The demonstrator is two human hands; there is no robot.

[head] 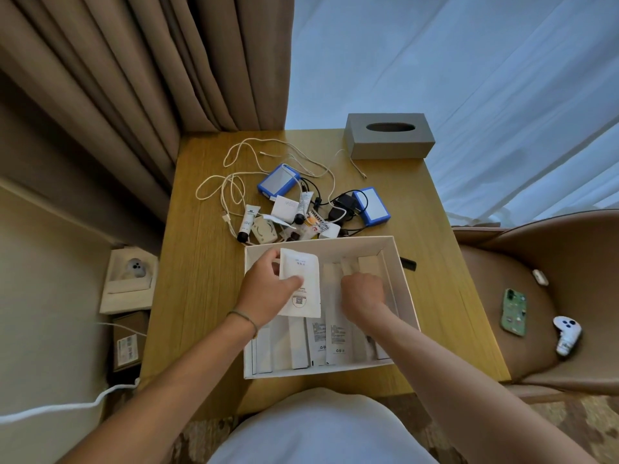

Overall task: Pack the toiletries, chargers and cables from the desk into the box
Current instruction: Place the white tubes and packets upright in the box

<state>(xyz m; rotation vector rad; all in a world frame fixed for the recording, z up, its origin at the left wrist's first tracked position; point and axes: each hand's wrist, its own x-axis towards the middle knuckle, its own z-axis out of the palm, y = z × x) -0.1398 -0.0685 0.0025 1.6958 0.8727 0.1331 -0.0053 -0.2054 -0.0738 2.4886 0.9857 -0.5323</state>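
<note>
An open white box (pixel 403 283) stands on the wooden desk (pixel 204 296) and holds several flat white sachets and slim cartons. My left hand (pixel 264 289) pinches a white sachet (pixel 303 289) over the box's left half. My right hand (pixel 363 296) is inside the box, its fingers curled round a slim white packet (pixel 346 266). Behind the box lie white cables (pixel 231 182), two blue power banks (pixel 278 180) (pixel 371 205), a black charger (pixel 340 209), a white adapter (pixel 284 209), and small tubes (pixel 248 222).
A grey tissue box (pixel 388 135) stands at the desk's back right. A black comb (pixel 408 264) lies right of the box. A chair (pixel 536 296) on the right carries a green phone (pixel 514 311) and a small white gadget. Curtains hang behind; small boxes sit on the floor at left.
</note>
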